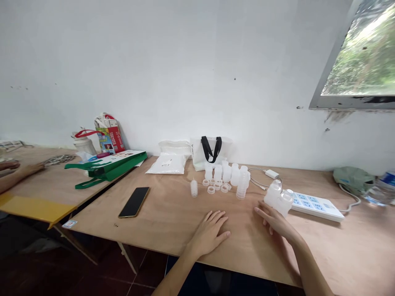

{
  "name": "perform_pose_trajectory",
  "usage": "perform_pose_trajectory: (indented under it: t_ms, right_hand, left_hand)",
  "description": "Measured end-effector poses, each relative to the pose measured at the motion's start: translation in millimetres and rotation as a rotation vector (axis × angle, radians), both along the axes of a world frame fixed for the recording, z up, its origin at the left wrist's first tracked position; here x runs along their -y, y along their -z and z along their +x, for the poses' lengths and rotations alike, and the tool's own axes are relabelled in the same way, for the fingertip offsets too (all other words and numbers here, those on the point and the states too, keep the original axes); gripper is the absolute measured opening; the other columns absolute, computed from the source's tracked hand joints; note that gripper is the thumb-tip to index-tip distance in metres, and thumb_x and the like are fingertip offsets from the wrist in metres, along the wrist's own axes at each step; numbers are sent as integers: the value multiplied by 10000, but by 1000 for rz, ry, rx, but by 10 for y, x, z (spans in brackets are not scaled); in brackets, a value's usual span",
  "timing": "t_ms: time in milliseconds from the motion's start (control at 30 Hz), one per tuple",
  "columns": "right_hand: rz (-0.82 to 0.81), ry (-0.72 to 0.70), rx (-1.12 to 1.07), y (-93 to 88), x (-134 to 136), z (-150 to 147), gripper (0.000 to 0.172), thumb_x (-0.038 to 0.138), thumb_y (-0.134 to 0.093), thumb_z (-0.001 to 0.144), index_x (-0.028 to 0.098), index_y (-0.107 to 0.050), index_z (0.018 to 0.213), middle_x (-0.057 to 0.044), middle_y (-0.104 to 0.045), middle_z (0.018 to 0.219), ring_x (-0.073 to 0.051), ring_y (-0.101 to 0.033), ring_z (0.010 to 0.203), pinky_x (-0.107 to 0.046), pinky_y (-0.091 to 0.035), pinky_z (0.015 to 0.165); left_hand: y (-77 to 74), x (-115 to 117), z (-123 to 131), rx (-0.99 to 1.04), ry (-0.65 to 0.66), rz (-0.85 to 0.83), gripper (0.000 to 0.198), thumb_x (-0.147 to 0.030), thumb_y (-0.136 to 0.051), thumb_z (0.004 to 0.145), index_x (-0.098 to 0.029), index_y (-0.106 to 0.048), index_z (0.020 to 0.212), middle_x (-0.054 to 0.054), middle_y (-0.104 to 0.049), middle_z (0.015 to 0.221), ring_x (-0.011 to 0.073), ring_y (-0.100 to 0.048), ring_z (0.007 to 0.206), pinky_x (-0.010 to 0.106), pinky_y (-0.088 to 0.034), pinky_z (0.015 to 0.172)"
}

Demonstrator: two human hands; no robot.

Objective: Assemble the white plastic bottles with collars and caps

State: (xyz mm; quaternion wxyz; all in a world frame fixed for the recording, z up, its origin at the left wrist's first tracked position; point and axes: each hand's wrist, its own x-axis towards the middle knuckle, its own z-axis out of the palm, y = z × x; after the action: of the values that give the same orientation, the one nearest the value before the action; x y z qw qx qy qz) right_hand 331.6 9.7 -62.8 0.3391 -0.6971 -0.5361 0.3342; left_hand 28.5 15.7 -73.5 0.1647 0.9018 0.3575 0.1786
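My left hand point(210, 233) lies flat on the wooden table point(166, 222) with its fingers spread, holding nothing. My right hand point(276, 222) is stretched out beside a small group of translucent white bottles with clear domed tops point(279, 199); its fingers hold nothing, and whether they touch the bottles I cannot tell. Ahead of my hands stands a row of frosted white bottles point(226, 172). Several white rings point(211, 190) lie in front of them. A tall stack of clear caps point(242, 186) rises to their right, and a shorter ribbed stack point(194, 188) to their left.
A phone point(134, 202) lies left. Behind are a white package point(168, 163) and a white bag with black handles point(197, 154). A power strip point(317, 206), cap point(353, 179) and water bottle point(381, 191) are right. A green bag point(123, 168) and another person's hand point(31, 169) are at the left table.
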Motion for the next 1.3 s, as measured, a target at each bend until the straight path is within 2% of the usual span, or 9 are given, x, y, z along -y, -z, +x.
perform_pose_trajectory:
  t_ms: [100, 167, 233, 367, 533, 667, 967, 1133, 1300]
  right_hand:
    - [114, -167, 215, 53, -50, -138, 598, 574, -519, 922, 185, -604, 1368, -144, -721, 1233, -325, -691, 1062, -429, -558, 893]
    - [162, -294, 384, 87, -61, -301, 548, 522, -491, 941, 196, -625, 1361, -131, -632, 1409, -338, -558, 1306, -480, -408, 1116]
    - [133, -335, 532, 115, -46, -500, 566, 502, -488, 947, 213, -584, 1425, -112, -523, 1530, -340, -419, 1439, -531, -282, 1196]
    - [104, -454, 617, 123, 26, -860, 606, 528, -385, 1010, 252, -432, 1548, -63, -349, 1643, -299, -258, 1533, -588, -121, 1240]
    - [138, -543, 572, 67, 72, -994, 636, 554, -332, 1034, 282, -287, 1608, -39, -308, 1660, -255, -218, 1551, -556, -111, 1257]
    - [122, -549, 587, 52, 60, -966, 656, 575, -339, 1032, 234, -338, 1592, -44, -228, 1683, -251, -180, 1561, -532, -92, 1270]
    - [136, -553, 585, 117, 33, -951, 643, 588, -332, 1034, 277, -318, 1597, -16, -314, 1656, -263, -182, 1559, -548, -103, 1267]
    - [131, -552, 599, 115, 35, -948, 633, 592, -312, 1038, 269, -368, 1578, -16, -273, 1672, -263, -180, 1560, -550, -96, 1267]
    - [168, -542, 593, 129, 40, -945, 622, 569, -349, 1036, 264, -368, 1578, -38, -363, 1639, -259, -233, 1545, -546, -129, 1262]
  left_hand:
    - [5, -1, -4, -8, -2, -1, 509, -523, -402, 1051, -276, -475, 1491, 31, -424, 1606, 225, -354, 1498, 470, -209, 1278]
    - [9, -8, -14, -24, -32, -2, 519, -552, -380, 1048, -304, -462, 1497, 13, -411, 1614, 235, -327, 1512, 510, -183, 1280]
    - [14, -26, -35, -65, -90, -11, 560, -599, -380, 1031, -316, -446, 1509, 14, -384, 1628, 274, -288, 1528, 581, -162, 1268]
    - [40, -92, -111, -168, -217, -13, 679, -690, -393, 981, -301, -416, 1537, 64, -325, 1653, 370, -227, 1540, 711, -147, 1212]
    - [100, -162, -188, -201, -358, 49, 776, -704, -376, 974, -224, -341, 1582, 133, -266, 1669, 369, -208, 1546, 675, -165, 1222]
    - [99, -158, -191, -200, -346, 61, 708, -678, -344, 997, -246, -393, 1555, 122, -285, 1664, 343, -223, 1546, 657, -164, 1231]
    - [76, -166, -183, -213, -328, 74, 680, -650, -352, 1009, -224, -427, 1534, 130, -317, 1650, 343, -261, 1533, 647, -196, 1227]
    - [93, -166, -185, -195, -324, 98, 672, -652, -340, 1012, -233, -434, 1529, 126, -326, 1647, 339, -278, 1527, 645, -215, 1221]
    - [69, -149, -184, -191, -323, 95, 654, -632, -377, 1012, -222, -452, 1515, 129, -377, 1621, 342, -294, 1518, 650, -223, 1216]
